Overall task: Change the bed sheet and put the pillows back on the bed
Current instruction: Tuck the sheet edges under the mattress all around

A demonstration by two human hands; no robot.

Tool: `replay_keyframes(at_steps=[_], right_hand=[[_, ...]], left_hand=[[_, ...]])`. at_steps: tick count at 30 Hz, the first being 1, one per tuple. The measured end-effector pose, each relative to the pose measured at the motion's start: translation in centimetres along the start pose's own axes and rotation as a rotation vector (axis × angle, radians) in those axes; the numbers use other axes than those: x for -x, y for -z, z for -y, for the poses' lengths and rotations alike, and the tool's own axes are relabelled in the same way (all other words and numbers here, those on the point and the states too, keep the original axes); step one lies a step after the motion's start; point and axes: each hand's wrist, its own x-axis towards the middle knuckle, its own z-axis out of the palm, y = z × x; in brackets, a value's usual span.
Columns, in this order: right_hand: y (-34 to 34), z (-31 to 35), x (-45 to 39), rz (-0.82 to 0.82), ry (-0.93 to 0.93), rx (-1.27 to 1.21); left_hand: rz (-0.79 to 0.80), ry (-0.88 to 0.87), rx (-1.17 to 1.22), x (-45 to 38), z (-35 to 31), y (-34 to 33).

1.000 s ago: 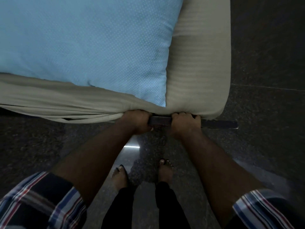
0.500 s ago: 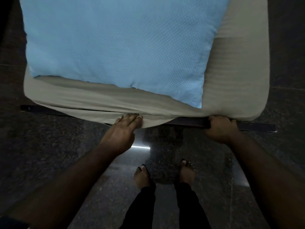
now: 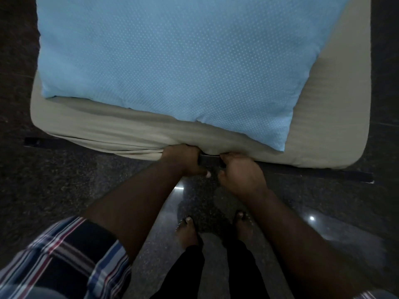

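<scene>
A light blue dotted pillow (image 3: 172, 67) lies on a narrow bed covered by a beige sheet (image 3: 336, 108). The sheet's near edge bunches in folds along the mattress end. My left hand (image 3: 183, 160) grips the bunched sheet edge at the middle of that end, fingers curled under it. My right hand (image 3: 239, 173) is close beside it, fingers curled at the sheet's lower edge just above the dark bed frame (image 3: 323, 174). The fingertips of both hands are hidden under the fabric.
Dark polished stone floor (image 3: 86, 190) surrounds the bed on the left, right and near sides. My bare feet (image 3: 187, 231) stand on it right below the bed end. The dark frame bar sticks out past the mattress at the left and right.
Both hands have come together at the middle of the bed end. The right hand moved left from the corner, and the left hand went from flat on the sheet to gripping it.
</scene>
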Motion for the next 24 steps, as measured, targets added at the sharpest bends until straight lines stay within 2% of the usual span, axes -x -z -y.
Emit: replay_keyframes(at_steps=[3, 6, 9, 11, 14, 16, 20, 22, 24], right_hand=[[0.2, 0.7, -1.5, 0.114, -0.008, 0.096], [0.1, 1.0, -3.1, 0.233, -0.073, 0.183], [0.2, 1.2, -4.9, 0.349, -0.122, 0.171], [-0.2, 1.2, -5.4, 0.351, -0.169, 0.131], [-1.0, 1.0, -5.3, 0.342, -0.175, 0.113], [-1.1, 0.7, -5.3, 0.303, -0.157, 0.097], [-1.0, 0.6, -5.3, 0.298, -0.174, 0.100], [-0.9, 0.7, -5.0, 0.309, -0.169, 0.081], [-0.3, 1.2, -4.3, 0.359, -0.183, 0.077]], left_hand=[[0.228, -0.015, 0.090, -2.2, 0.4, 1.1], [0.463, -0.014, 0.069, -3.9, 0.6, 1.8], [0.498, -0.023, 0.071, -4.3, 0.8, 1.7], [0.392, -0.084, 0.075, -3.6, 1.2, 1.3], [0.027, -0.125, -0.037, -1.4, 1.8, 0.0], [-0.157, -0.160, -0.097, 0.3, 2.3, -0.6], [-0.451, -0.360, 0.050, 4.9, 6.4, -2.8], [-0.562, -0.282, 0.068, 7.3, 10.5, -4.0], [-0.596, -0.205, 0.050, 9.2, 14.0, -4.1]])
